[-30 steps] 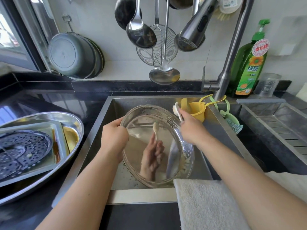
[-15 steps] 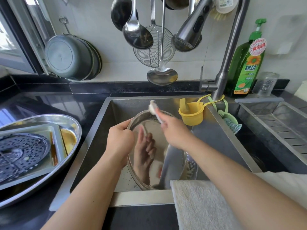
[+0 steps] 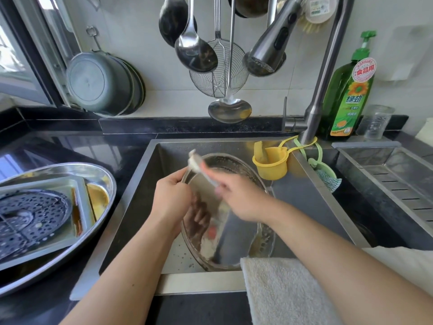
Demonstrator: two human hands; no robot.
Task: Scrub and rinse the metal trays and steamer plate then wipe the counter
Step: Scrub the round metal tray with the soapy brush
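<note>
Steel tray (image 3: 236, 240) tilted in the sink (image 3: 311, 207); left hand (image 3: 172, 198) grips its rim, right hand (image 3: 239, 195) clasps a blurred brush (image 3: 199, 166)

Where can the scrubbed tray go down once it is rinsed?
Bare room: the ribbed drainboard right of the sink, and the dark counter behind the stacked oval tray. Crowded: the sink floor under the held tray, and the front edge under the towel.
</note>
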